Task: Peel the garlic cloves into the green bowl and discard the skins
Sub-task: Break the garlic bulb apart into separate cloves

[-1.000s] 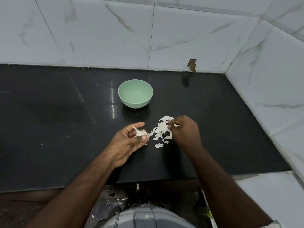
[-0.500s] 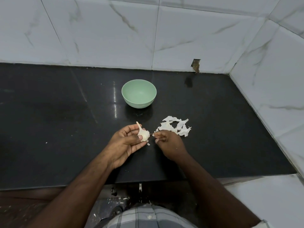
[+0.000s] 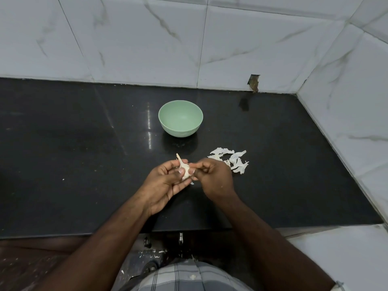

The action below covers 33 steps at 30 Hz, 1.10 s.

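White garlic bulb [image 3: 184,169] I see clamped in left grip [image 3: 165,185], right grip [image 3: 214,178] pinching it; skins [image 3: 231,161] beside, green bowl [image 3: 180,118] beyond.

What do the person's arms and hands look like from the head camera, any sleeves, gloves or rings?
Both forearms are bare; no sleeves, gloves, watch or rings show on the left hand or the right hand. Fingernails are short. A grey and white checked garment shows at the bottom edge.
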Available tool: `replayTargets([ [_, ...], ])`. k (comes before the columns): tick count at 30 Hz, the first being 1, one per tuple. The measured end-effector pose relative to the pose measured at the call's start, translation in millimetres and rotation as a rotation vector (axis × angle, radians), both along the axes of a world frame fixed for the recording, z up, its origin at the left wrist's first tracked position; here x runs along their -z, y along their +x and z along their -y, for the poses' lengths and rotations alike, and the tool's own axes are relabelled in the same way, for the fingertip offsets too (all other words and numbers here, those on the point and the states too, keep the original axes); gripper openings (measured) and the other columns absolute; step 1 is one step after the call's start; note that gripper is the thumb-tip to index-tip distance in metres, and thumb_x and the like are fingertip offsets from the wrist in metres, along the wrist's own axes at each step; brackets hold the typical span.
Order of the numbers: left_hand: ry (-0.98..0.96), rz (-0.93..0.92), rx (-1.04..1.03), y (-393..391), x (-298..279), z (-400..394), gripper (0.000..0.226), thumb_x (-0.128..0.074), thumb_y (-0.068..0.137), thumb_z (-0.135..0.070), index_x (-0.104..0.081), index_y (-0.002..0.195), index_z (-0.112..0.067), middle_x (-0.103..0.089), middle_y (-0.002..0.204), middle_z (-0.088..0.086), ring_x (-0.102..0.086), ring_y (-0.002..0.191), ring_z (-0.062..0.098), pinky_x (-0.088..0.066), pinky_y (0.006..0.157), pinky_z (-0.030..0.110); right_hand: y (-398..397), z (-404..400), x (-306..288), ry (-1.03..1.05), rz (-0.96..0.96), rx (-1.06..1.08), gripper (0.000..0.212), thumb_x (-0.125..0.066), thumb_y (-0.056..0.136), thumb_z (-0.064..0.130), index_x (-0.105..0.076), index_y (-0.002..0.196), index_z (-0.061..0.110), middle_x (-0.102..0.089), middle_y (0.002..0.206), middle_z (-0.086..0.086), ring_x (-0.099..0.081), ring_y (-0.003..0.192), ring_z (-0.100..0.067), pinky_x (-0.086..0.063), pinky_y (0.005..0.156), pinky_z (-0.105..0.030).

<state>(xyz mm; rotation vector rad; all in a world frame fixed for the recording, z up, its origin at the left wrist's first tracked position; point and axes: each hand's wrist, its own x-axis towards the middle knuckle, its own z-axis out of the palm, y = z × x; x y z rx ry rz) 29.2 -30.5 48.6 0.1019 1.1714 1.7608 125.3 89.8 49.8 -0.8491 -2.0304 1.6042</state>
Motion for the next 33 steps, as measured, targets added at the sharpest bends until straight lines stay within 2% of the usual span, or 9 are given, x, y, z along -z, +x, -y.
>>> replayTargets([
  [4, 0.015, 0.046, -0.008, 3.1, 1.4, 0.1, 0.034, -0.051, 0.097, 0.005, -0.056, 0.131, 0.004, -0.064, 0.127, 0.027, -0.062, 0.118, 0.045, -0.056, 0.096, 0.040, 1.3, -2.6, -2.4, -0.146, -0.067, 0.005, 0.024, -0.066, 0.087, -0.007, -0.073, 0.090, 0.016, -0.074, 0.079, -0.004, -0.070, 0.069, -0.010, -0.058, 0.064, -0.025],
  [8, 0.024, 0.126, -0.034, 1.1, -1.6, 1.5, 0.027, -0.048, 0.097, 0.004, -0.063, 0.119, -0.002, -0.070, 0.114, 0.023, -0.072, 0.098, 0.031, -0.057, 0.094, 0.041, 3.7, -2.9, -3.9, -0.372, -0.145, -0.004, 0.026, -0.063, 0.089, -0.012, -0.068, 0.103, 0.010, -0.074, 0.085, -0.007, -0.073, 0.082, -0.016, -0.061, 0.073, -0.027],
  [13, -0.032, 0.109, -0.085, -1.8, -0.6, 2.2, 0.023, -0.058, 0.093, 0.005, -0.065, 0.113, 0.000, -0.073, 0.099, 0.016, -0.071, 0.094, 0.027, -0.061, 0.084, 0.035, 3.0, -4.9, -3.9, -0.469, -0.147, -0.009, 0.031, -0.060, 0.085, -0.019, -0.068, 0.103, 0.006, -0.071, 0.098, -0.015, -0.072, 0.088, -0.023, -0.061, 0.081, -0.032],
  [18, -0.229, -0.165, 0.021, -2.5, 1.6, 6.5, 0.018, -0.075, 0.085, -0.004, -0.073, 0.103, -0.007, -0.072, 0.086, 0.005, -0.068, 0.075, 0.011, -0.057, 0.068, 0.023, -1.3, -0.8, -1.5, -0.344, -0.066, -0.021, 0.028, -0.069, 0.083, -0.011, -0.067, 0.101, 0.011, -0.072, 0.093, -0.011, -0.072, 0.083, -0.019, -0.061, 0.078, -0.035],
  [22, -0.306, -0.296, -0.031, -4.5, 3.8, 6.7, 0.006, -0.071, 0.088, -0.002, -0.074, 0.092, -0.005, -0.072, 0.079, 0.010, -0.064, 0.066, 0.011, -0.053, 0.058, 0.021, -4.7, -0.4, 1.0, -0.257, 0.007, -0.037, 0.027, -0.073, 0.081, -0.006, -0.067, 0.096, 0.016, -0.073, 0.087, -0.010, -0.071, 0.076, -0.017, -0.061, 0.071, -0.032],
  [25, -0.406, -0.441, -0.101, -9.4, 7.5, 4.9, 0.007, -0.067, 0.088, -0.001, -0.074, 0.088, -0.002, -0.072, 0.076, 0.016, -0.059, 0.058, 0.011, -0.050, 0.053, 0.021, -4.2, -7.5, 5.6, -0.090, 0.103, 0.010, 0.027, -0.071, 0.082, -0.003, -0.068, 0.090, 0.022, -0.072, 0.082, -0.001, -0.068, 0.071, -0.012, -0.060, 0.077, -0.034],
  [29, -0.578, -0.614, -0.070, -18.0, 13.3, 5.1, 0.012, -0.071, 0.083, -0.003, -0.077, 0.078, -0.012, -0.070, 0.066, 0.006, -0.060, 0.058, 0.010, -0.053, 0.054, 0.023, 4.8, -28.4, 0.8, 0.250, 0.270, 0.033, 0.017, -0.067, 0.089, 0.012, -0.072, 0.097, 0.026, -0.069, 0.086, 0.018, -0.065, 0.085, -0.001, -0.048, 0.080, -0.013],
  [31, -0.592, -0.611, -0.036, -19.6, 15.3, 5.0, 0.013, -0.072, 0.082, -0.004, -0.077, 0.077, -0.015, -0.072, 0.069, 0.005, -0.062, 0.061, 0.011, -0.053, 0.055, 0.025, 9.0, -34.2, -0.8, 0.350, 0.328, 0.004, 0.018, -0.062, 0.094, 0.015, -0.073, 0.106, 0.022, -0.066, 0.091, 0.018, -0.060, 0.089, -0.001, -0.037, 0.073, -0.001],
  [33, -0.576, -0.578, -0.031, -20.4, 15.6, 5.1, 0.013, -0.071, 0.084, -0.003, -0.076, 0.081, -0.014, -0.073, 0.072, 0.006, -0.063, 0.064, 0.014, -0.053, 0.056, 0.025, 11.1, -36.1, -0.5, 0.439, 0.347, 0.011, 0.022, -0.058, 0.096, 0.013, -0.074, 0.110, 0.019, -0.070, 0.100, 0.011, -0.059, 0.093, -0.004, -0.035, 0.074, -0.002],
])
